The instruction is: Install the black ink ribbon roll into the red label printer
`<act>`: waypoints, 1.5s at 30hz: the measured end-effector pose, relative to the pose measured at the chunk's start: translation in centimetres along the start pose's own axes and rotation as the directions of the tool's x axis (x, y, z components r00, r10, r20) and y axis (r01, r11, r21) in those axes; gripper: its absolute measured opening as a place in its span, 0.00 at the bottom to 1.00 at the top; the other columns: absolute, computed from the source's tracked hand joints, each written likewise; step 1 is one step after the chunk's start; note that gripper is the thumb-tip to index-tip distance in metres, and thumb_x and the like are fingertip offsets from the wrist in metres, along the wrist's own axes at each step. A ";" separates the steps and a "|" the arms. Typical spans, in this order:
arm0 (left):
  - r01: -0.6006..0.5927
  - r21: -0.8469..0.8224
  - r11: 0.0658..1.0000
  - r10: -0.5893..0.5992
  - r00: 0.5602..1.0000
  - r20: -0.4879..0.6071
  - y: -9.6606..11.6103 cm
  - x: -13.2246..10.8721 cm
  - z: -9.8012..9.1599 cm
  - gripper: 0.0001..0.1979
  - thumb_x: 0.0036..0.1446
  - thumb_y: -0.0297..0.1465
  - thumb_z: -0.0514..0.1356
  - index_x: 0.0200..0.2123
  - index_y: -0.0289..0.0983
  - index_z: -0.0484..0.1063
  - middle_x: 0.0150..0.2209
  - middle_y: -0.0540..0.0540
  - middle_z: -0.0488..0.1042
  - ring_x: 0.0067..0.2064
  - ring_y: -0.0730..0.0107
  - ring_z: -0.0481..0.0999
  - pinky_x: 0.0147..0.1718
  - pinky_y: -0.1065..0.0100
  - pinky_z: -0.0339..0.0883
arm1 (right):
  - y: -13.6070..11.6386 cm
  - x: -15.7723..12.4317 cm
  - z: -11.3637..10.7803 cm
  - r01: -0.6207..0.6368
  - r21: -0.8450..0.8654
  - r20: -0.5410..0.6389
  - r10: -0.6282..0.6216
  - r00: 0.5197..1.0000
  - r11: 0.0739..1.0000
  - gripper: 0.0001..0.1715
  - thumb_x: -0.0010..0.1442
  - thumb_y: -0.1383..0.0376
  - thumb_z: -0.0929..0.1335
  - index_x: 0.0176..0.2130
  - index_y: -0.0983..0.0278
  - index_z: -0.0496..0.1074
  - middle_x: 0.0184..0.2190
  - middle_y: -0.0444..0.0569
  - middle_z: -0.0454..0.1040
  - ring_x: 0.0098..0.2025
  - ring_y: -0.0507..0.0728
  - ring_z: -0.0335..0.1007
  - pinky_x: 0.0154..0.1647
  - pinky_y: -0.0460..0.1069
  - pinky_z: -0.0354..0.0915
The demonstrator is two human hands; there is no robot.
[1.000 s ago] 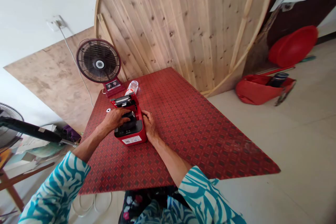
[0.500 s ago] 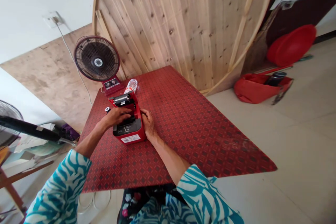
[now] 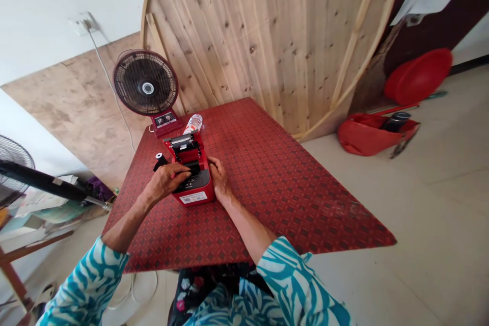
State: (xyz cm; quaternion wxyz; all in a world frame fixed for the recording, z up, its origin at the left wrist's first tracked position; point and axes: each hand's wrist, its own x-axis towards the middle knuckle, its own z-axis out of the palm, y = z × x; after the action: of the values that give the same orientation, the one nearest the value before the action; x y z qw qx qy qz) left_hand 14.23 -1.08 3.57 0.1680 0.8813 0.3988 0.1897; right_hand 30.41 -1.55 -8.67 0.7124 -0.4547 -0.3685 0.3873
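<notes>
Here on the red-patterned tabletop (image 3: 267,198), just left of centre in the frame, sits a red thermal label printer (image 3: 191,183), its lid tipped open toward the far side so the inside lies exposed. The left hand (image 3: 164,182) comes in over that opening, fingers reaching toward the dark compartment; whether they're pinching anything, you can't tell, because the hand itself blocks the view. The right hand (image 3: 219,179) sits against the printer's right side, apparently bracing the casing to stop it sliding, though how hard it's gripping is unclear. Just left of the printer, a black spool (image 3: 160,161) sits within easy reach of the left hand. Beyond, a plastic water bottle (image 3: 193,124) lies beside the lid, and a table fan (image 3: 145,83) stands at the far corner, upper left, well away from the hands.
</notes>
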 end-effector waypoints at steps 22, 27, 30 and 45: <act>-0.256 0.417 0.872 0.409 0.850 -0.333 1.6 -6.0 4.3 0.10 0.62 0.28 0.56 0.45 0.43 0.75 0.40 0.44 0.79 0.40 0.65 0.75 0.44 0.60 0.64 | 1.0 0.1 -0.6 -0.036 0.013 0.042 0.035 0.998 0.999 0.20 0.56 0.56 0.63 0.45 0.58 0.73 0.47 0.47 0.76 0.51 0.58 0.68 0.55 0.55 0.62; -0.244 0.385 0.890 0.399 0.827 -0.397 1.6 -6.4 5.3 0.12 0.62 0.26 0.56 0.47 0.42 0.73 0.41 0.44 0.78 0.42 0.65 0.75 0.44 0.60 0.64 | -0.1 2.5 0.0 -0.108 0.048 -0.037 0.110 0.993 0.993 0.27 0.54 0.51 0.65 0.50 0.59 0.70 0.52 0.50 0.73 0.51 0.59 0.69 0.52 0.56 0.64; -0.224 0.373 0.900 0.382 0.818 -0.430 1.8 -6.6 5.7 0.12 0.62 0.26 0.56 0.48 0.41 0.72 0.42 0.43 0.78 0.43 0.64 0.75 0.45 0.59 0.65 | -2.0 5.0 1.2 -0.032 0.014 -0.001 0.032 1.000 0.999 0.28 0.53 0.48 0.64 0.50 0.58 0.71 0.53 0.50 0.72 0.52 0.59 0.68 0.52 0.56 0.64; -0.183 0.350 0.919 0.338 0.825 -0.453 2.2 -7.7 6.3 0.13 0.61 0.26 0.56 0.49 0.40 0.72 0.43 0.43 0.77 0.46 0.64 0.74 0.52 0.56 0.61 | -3.9 1.7 -0.2 0.027 -0.090 0.075 -0.021 0.997 0.996 0.13 0.47 0.55 0.69 0.28 0.61 0.75 0.45 0.49 0.75 0.49 0.59 0.68 0.54 0.53 0.61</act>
State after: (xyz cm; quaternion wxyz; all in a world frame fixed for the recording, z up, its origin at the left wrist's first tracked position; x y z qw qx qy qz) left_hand 13.84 -9.27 -2.46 -0.1017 0.8620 0.3267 0.3739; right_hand 32.18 -1.25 -4.78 0.6815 -0.4676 -0.4172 0.3780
